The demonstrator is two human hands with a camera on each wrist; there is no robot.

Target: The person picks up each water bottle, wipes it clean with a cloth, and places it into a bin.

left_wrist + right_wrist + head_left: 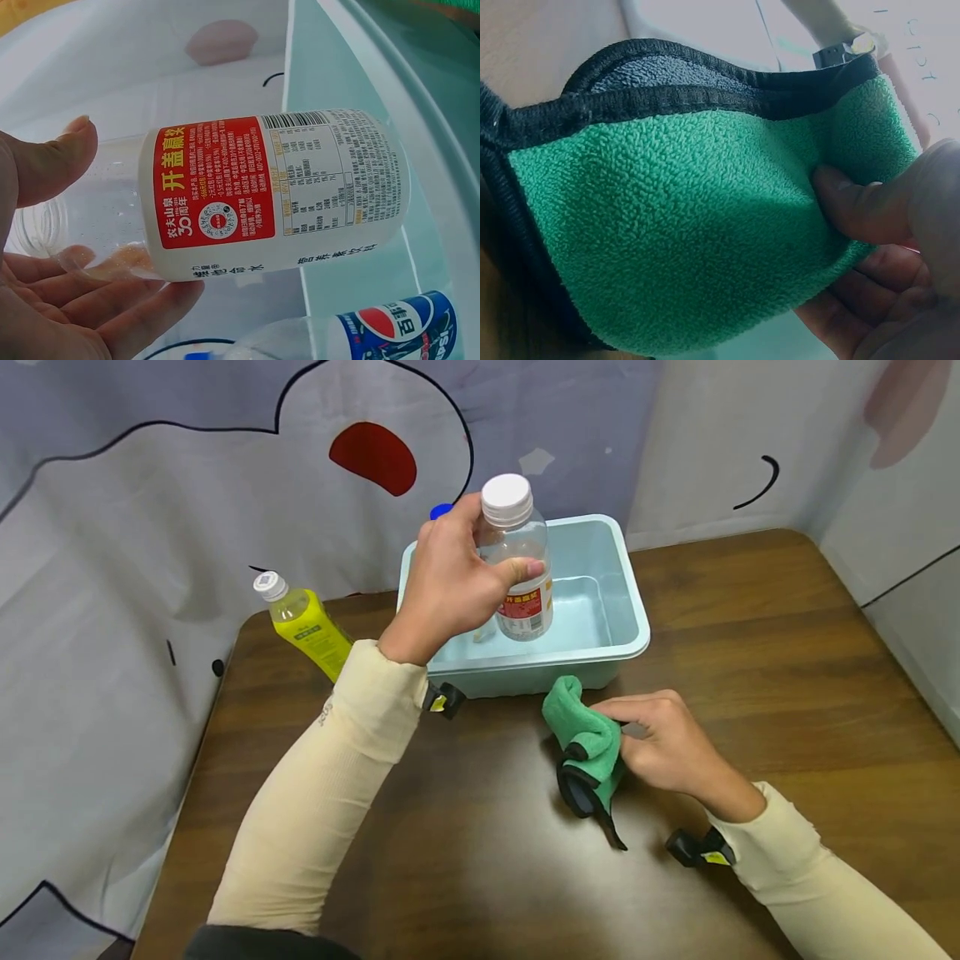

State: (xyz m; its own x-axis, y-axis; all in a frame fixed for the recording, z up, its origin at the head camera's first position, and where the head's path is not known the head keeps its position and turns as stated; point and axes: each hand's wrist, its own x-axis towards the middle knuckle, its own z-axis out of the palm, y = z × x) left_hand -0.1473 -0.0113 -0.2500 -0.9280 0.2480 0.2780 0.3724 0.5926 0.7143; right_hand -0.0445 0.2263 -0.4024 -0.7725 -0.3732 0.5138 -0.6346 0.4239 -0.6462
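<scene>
My left hand (457, 581) grips a clear plastic bottle (525, 539) with a white cap, holding it upright over the pale blue basin (633, 631). In the left wrist view the bottle's red and white label (217, 180) shows, with thumb and fingers on either side of its clear upper part. In front of the basin, my right hand (671, 747) pinches a green cloth (592, 735) with black edging, held folded above the table. Close up in the right wrist view, the thumb presses the cloth's fuzzy green side (690, 225); its grey reverse (675, 75) shows behind.
A bottle of yellow liquid (311, 631) with a white cap stands left of the basin. A Pepsi bottle (397, 326) is in the basin, its blue cap (441, 511) partly hidden behind my left hand. The brown wooden table (787, 693) backs onto a printed curtain (187, 510).
</scene>
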